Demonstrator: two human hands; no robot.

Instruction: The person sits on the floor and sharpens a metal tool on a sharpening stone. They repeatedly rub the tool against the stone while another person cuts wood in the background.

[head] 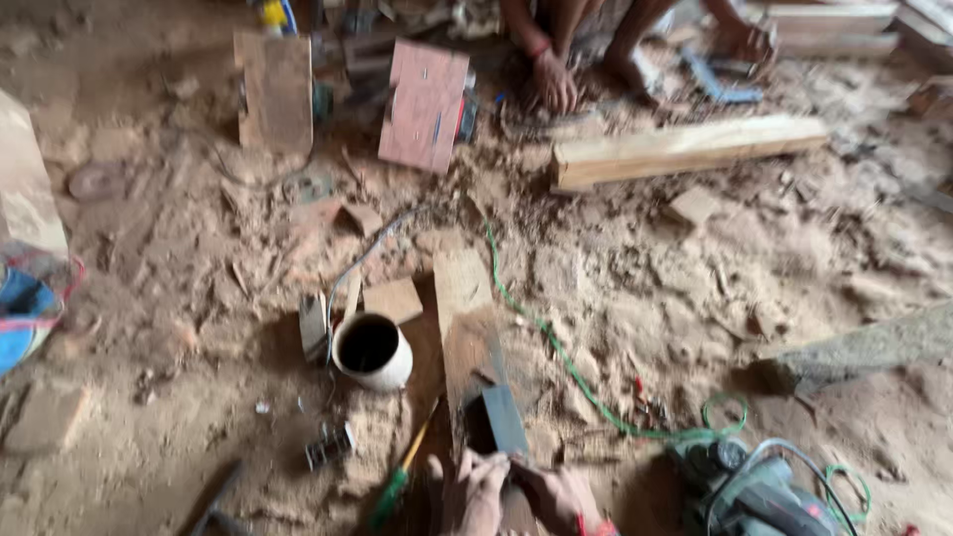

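Down at the near edge, both hands meet on a dark flat metal tool (501, 417), probably a chisel or plane blade, which lies along a narrow wooden board (463, 298) stretching away from the person. The left hand (478, 491) has its fingers pressed together and curled over the tool's near end, seemingly to pin it flat against the wood. The right hand (558, 493) comes in from the right with its fingers closing on the same end; blur hides whether they pinch it or merely rest on it. Lying lengthwise on the board, the tool has a firm surface under it.

Just left of the board stands a white cup (372, 349), upright and open-mouthed, within easy reach. A green-handled screwdriver (402, 481) lies slanted just beside the left hand. On the near right sits a green power tool (759, 491), its green cord (576, 372) looping away across the sawdust-covered floor (695, 288).

Farther off, a long timber beam (685, 149) lies crosswise, and a pinkish board (425, 104) leans upright. Beyond them another person's hand (552, 79) and bare feet rest on the ground, well apart from the near hands.
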